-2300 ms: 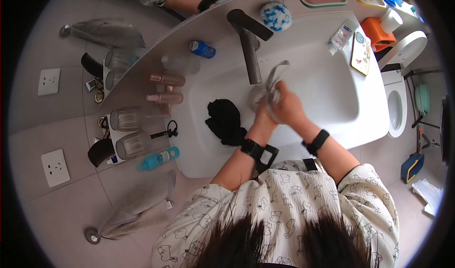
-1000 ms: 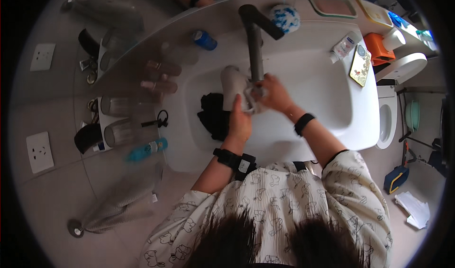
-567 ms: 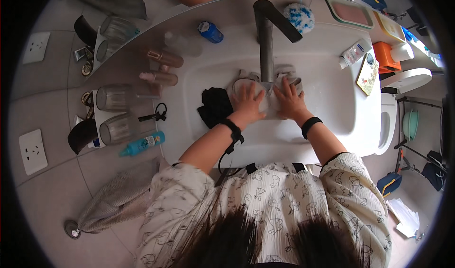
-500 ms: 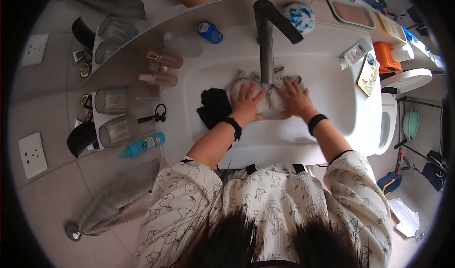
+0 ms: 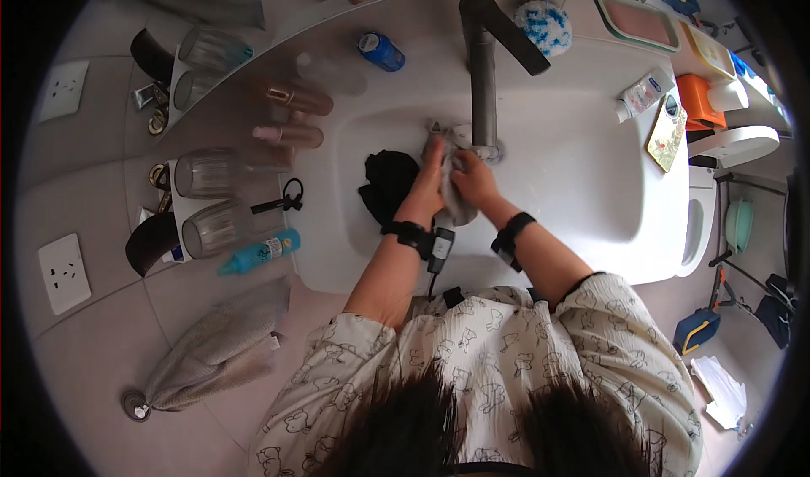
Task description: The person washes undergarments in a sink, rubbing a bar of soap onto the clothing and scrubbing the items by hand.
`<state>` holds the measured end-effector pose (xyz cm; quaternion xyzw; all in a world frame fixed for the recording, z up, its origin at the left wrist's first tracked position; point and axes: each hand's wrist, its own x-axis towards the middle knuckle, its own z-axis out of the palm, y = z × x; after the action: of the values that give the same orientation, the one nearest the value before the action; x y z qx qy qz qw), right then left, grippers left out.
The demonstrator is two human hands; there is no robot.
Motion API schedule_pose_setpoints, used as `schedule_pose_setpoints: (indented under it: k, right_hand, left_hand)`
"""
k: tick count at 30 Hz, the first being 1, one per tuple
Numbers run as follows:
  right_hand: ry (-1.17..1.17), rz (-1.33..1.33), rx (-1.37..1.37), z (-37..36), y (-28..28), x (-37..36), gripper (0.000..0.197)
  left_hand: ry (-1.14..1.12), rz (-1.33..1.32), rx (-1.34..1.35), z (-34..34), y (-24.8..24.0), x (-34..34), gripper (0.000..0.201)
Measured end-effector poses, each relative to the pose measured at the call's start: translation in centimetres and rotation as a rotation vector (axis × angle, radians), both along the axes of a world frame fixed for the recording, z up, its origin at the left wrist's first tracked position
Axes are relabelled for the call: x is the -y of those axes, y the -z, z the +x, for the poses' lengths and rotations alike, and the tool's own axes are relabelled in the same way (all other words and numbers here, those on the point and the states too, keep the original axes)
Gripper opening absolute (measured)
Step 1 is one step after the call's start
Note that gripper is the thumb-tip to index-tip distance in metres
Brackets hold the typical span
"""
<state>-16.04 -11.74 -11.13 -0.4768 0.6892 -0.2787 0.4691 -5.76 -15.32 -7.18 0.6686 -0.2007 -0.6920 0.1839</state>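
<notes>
A white sink (image 5: 574, 165) is spanning mid-frame, a black cloth (image 5: 390, 186) lying left of centre. At centre, the left hand (image 5: 430, 182), finger curl unclear, is pressing and the right hand (image 5: 477, 182) clenching a pale cloth (image 5: 456, 205), seemingly rubbing; another stroke is likely calling for firm pressure

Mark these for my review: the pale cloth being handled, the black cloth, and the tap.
Pale cloth (image 5: 456, 207): head view, on its lower part, between the wrists.
Black cloth (image 5: 390, 183): head view, middle of the bundle.
Tap (image 5: 483, 93): head view, on the spout.
</notes>
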Motion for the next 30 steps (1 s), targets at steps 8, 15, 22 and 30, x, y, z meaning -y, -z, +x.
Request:
schedule_pose_setpoints:
  k: [8, 15, 22, 30]
  right_hand:
    - [-0.095, -0.164, 0.017, 2.7, -8.3, -0.8, 0.030]
    - [-0.158, -0.220, -0.575, -11.1, -1.5, 3.7, 0.038]
    - [-0.130, -0.057, -0.141, -3.6, 3.1, -1.7, 0.054]
    - [-0.232, -0.121, -0.178, -0.4, -7.8, 0.1, 0.028]
  left_hand:
    - [-0.305, -0.236, -0.861, 2.5, 6.0, -3.5, 0.049]
    - [-0.062, -0.201, -0.231, -2.8, -0.1, -4.0, 0.078]
    - [-0.196, 0.127, -0.363, -2.8, 3.7, -2.4, 0.088]
    - [-0.172, -0.322, -0.831, -0.9, 8.6, -4.2, 0.054]
